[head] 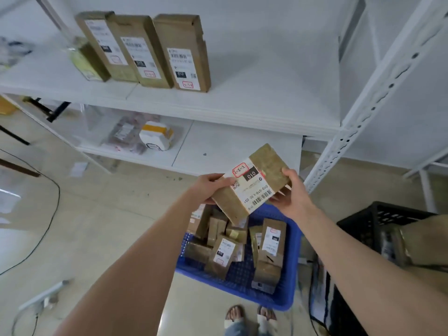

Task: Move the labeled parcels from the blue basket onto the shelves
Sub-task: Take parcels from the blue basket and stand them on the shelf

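1. The white metal shelving unit (378,98) fills the upper half of the view. Its upper shelf board (254,93) has bare room to the right of the boxes standing there, and the lower shelf board (230,146) sits just beyond the hands. The lower board's front edge is near the parcel's path, so a hasty lift could knock a corner against it.
2. The blue plastic basket (293,267) stands on the floor in front of the person's feet, well filled with loose brown parcels (223,255) lying at odd angles. Anything dropped from here would probably land among them and have to be sorted out again.
3. Three tall brown cardboard boxes (181,52) stand upright in a row on the upper shelf, leaning against each other. A push from the side while placing a fourth could topple the row.
4. The task's thing just now, a flat brown cardboard parcel with a white label (252,187), is held tilted in the air above the basket, below both shelf boards.
5. The left hand (211,187) grips the parcel's near-left edge, fingers curled round it. The right hand (293,192) grasps the far-right end, thumb on top. Both holds sit at the edges, so a shift to one hand could let the parcel swing.
6. The small red-outlined handwritten tag (240,169) on the label faces away from the person; misreading it could send the parcel to the wrong shelf.
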### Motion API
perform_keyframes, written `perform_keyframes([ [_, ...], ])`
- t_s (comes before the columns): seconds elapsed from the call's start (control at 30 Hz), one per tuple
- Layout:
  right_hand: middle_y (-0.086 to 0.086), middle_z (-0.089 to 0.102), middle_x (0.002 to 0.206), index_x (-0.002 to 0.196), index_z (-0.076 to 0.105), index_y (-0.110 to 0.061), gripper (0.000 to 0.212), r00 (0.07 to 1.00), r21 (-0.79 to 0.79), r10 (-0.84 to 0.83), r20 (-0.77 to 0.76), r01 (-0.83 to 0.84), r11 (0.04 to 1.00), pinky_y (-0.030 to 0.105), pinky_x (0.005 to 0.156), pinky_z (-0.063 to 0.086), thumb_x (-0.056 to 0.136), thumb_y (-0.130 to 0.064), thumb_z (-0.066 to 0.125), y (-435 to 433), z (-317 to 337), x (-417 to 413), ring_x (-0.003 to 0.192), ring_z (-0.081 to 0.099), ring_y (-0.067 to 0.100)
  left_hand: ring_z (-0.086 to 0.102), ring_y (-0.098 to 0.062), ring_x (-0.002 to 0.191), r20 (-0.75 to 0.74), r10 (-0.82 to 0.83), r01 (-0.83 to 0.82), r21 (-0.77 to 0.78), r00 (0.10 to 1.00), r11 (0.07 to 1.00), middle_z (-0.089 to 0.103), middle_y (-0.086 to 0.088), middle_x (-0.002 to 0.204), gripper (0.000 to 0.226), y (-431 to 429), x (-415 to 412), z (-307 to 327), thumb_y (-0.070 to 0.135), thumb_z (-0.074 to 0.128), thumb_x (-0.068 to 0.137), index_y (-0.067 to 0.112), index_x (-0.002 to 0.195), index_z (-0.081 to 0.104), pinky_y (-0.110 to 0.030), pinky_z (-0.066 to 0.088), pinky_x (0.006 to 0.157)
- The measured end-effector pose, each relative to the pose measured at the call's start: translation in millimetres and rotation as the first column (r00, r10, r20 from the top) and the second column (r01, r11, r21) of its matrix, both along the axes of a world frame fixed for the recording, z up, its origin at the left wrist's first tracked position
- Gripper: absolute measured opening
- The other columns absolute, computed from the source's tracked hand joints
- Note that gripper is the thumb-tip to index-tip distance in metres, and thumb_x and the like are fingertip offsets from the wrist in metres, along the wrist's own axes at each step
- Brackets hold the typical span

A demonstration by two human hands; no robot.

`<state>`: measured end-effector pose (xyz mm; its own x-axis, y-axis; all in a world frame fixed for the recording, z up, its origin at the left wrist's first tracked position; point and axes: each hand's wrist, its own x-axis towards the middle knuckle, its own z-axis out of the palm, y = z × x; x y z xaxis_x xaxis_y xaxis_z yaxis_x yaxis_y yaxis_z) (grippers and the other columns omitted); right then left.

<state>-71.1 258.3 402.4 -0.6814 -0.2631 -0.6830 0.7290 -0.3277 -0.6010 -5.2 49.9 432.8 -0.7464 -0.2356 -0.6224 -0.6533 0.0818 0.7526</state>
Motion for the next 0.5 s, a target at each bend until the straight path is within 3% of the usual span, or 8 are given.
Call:
perform_keyframes([
  [0.13, 0.014, 0.066, 0.104, 0.101, 0.059, -0.013, 0.028, 0.998, -0.027, 0.056, -0.006, -0.056, 0.998, 0.059, 0.092, 0.048, 0.086, -0.035, 0.067, -2, 23, 3, 0.101, 0.064, 0.036, 0.065, -0.008, 0.083, -0.043, -0.030, 0.027, -0.064, 0.999, 0.998, 0.068, 0.006, 0.094, 0.035, -9, -2, 31, 0.038, 0.071, 0.081, 0.026, 0.111, 0.060, -0.024, 0.057, 0.067],
  [0.23, 0.012, 0.069, 0.099, 0.104, 0.060, -0.012, 0.035, 0.991, 0.025, 0.126, -0.052, -0.125, 0.992, 0.048, 0.084, 0.053, 0.083, -0.039, 0.069, -7, 37, -1, 0.096, 0.065, 0.031, 0.060, -0.017, 0.107, 0.063, -0.170, 0.176, -0.116, 0.983, 0.977, 0.065, 0.002, 0.115, 0.058, -11, 2, 46, 0.049, 0.071, 0.075, 0.027, 0.126, 0.055, -0.043, 0.049, 0.095],
  [0.3, 0.008, 0.071, 0.094, 0.108, 0.062, -0.015, 0.038, 0.955, 0.129, 0.259, -0.142, -0.242, 0.962, 0.039, 0.078, 0.053, 0.080, -0.039, 0.072, -10, 47, -7, 0.086, 0.068, 0.025, 0.055, -0.017, 0.117, 0.066, -0.181, 0.185, -0.069, 0.981, 0.980, 0.062, 0.003, 0.123, 0.066, -6, 4, 52, 0.058, 0.068, 0.072, 0.026, 0.128, 0.052, -0.048, 0.042, 0.101],
  [0.4, 0.005, 0.074, 0.095, 0.118, 0.062, -0.019, 0.046, 0.834, 0.276, 0.473, -0.284, -0.402, 0.873, 0.040, 0.086, 0.053, 0.077, -0.034, 0.076, -22, 66, -9, 0.088, 0.070, 0.024, 0.064, -0.022, 0.104, -0.057, -0.048, 0.053, 0.095, 0.997, 0.994, 0.068, -0.002, 0.111, 0.047, 3, 3, 59, 0.052, 0.065, 0.081, 0.023, 0.117, 0.056, -0.044, 0.053, 0.087],
  [0.5, 0.006, 0.073, 0.104, 0.127, 0.057, -0.019, 0.060, 0.795, 0.338, 0.518, -0.316, -0.416, 0.844, 0.039, 0.091, 0.052, 0.075, -0.040, 0.076, -32, 74, -9, 0.094, 0.070, 0.024, 0.068, -0.026, 0.092, -0.114, 0.081, -0.065, 0.140, 0.990, 0.988, 0.071, -0.009, 0.102, 0.035, 9, 3, 59, 0.040, 0.066, 0.084, 0.019, 0.111, 0.056, -0.042, 0.058, 0.075],
])
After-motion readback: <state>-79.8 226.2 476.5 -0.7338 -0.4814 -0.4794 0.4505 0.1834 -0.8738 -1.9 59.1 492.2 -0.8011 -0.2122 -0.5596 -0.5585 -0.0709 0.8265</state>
